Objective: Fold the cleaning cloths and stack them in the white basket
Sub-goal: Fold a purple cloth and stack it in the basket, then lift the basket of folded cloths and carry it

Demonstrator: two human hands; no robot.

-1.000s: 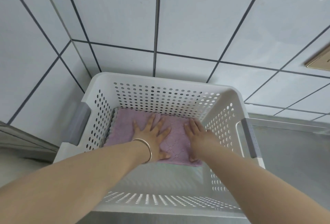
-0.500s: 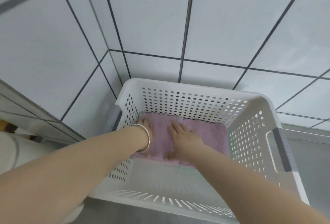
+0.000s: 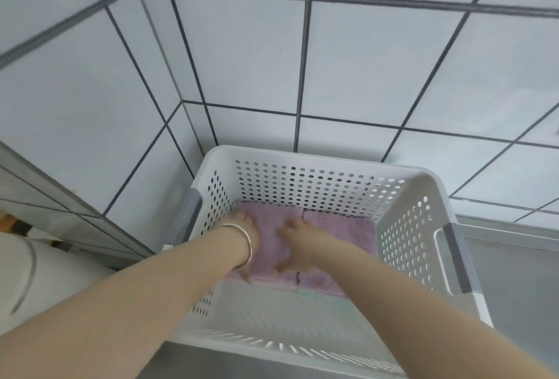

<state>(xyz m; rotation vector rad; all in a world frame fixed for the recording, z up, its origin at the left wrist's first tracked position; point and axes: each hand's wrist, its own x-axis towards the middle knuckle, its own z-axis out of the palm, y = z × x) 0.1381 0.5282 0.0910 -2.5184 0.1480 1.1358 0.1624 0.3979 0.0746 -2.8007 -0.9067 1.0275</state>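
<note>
Reaching into the basket [image 3: 305, 157] with both hands, lower centre of the frame. Cloth [image 3: 341, 236]: purple, folded, lying on the basket floor against the far perforated wall; a seam splits it into a left and a right part. Left hand [image 3: 249, 242]: on the cloth's left part, thumb curled at the near edge; fingers partly hidden by the wrist, so I cannot tell whether I grip or only press. Bangle [image 3: 246, 242] on that wrist. Right hand [image 3: 298, 245]: fingers spread fairly wide and flat on the cloth near its middle, just beside my left hand, pressing. Frame is motion-blurred at the fingertips. Basket stands on a steel bench [image 3: 514, 288], lower right, in a corner of the white tiled wall [image 3: 242, 55]. Grey handles on its left and right sides.
</note>
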